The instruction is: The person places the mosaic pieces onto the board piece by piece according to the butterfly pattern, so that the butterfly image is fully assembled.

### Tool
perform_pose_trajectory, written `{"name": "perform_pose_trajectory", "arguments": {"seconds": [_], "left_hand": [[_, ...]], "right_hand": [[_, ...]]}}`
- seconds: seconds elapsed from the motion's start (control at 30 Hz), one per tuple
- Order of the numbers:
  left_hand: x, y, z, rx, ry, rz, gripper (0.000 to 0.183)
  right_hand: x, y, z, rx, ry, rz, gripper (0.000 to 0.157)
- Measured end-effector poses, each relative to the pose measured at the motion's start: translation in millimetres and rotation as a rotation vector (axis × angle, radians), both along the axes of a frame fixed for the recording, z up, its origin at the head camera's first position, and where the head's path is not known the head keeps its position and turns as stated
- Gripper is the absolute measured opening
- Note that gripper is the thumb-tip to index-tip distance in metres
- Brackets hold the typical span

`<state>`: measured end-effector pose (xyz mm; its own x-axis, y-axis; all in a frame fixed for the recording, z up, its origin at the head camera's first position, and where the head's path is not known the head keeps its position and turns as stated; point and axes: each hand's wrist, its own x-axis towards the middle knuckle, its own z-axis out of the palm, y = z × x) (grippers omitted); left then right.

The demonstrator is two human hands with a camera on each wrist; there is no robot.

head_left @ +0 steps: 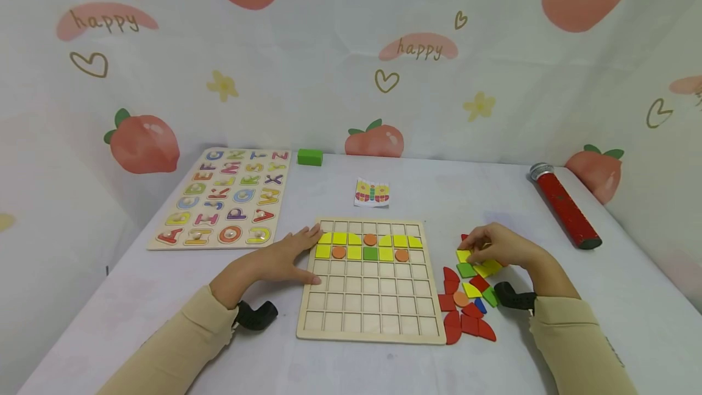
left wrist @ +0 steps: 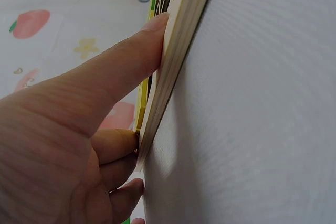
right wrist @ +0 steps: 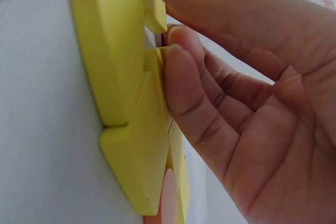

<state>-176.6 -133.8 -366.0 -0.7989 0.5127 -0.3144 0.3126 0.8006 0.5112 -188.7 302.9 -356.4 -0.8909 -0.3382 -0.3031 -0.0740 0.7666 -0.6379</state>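
Note:
A wooden grid board [head_left: 362, 306] lies in the middle, its upper rows holding yellow tiles [head_left: 400, 241], orange discs [head_left: 370, 239] and one green square [head_left: 370, 253]. My left hand [head_left: 282, 258] rests along its left edge, thumb and fingers spread. In the left wrist view, the thumb [left wrist: 123, 61] presses the board's wooden side [left wrist: 181, 35]. Right of the board, my right hand [head_left: 499, 245] curls over loose pieces. Its fingertips pinch a small yellow tile [right wrist: 155, 11], partly hidden by them. More yellow tiles [right wrist: 139, 150] lie right beside the fingers.
Red pieces [head_left: 470, 323], a blue piece [head_left: 480, 305] and others are scattered at the board's right. A butterfly picture card [head_left: 372, 192] lies behind the board. An alphabet puzzle [head_left: 219, 200], a green block [head_left: 309, 157] and a red microphone [head_left: 565, 206] lie farther out.

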Motion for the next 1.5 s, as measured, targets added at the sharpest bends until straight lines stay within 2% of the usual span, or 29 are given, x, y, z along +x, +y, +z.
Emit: {"name": "perform_pose_trajectory", "arguments": {"seconds": [0.37,0.67,1.07,1.23,1.5], "left_hand": [[-1.4,1,0.3,0.003,0.002,-0.012,0.101],[-2.2,1,0.0,0.017,0.004,-0.023,0.101],[-2.7,1,-1.6,0.03,0.008,-0.032,0.1],[-2.4,0,-2.0,0.028,0.012,-0.034,0.1],[-2.4,-1,-0.8,0.019,0.011,-0.036,0.102]], "right_hand": [[0.4,-3,-1.0,0.016,-0.005,-0.03,0.025],[2.0,-7,1.1,0.015,0.041,0.007,0.025],[1.2,-6,0.4,0.033,0.016,-0.029,0.026],[0.2,-5,1.4,-0.01,-0.02,-0.067,0.022],[-0.9,-17,6.5,-0.069,-0.02,-0.073,0.022]]}}
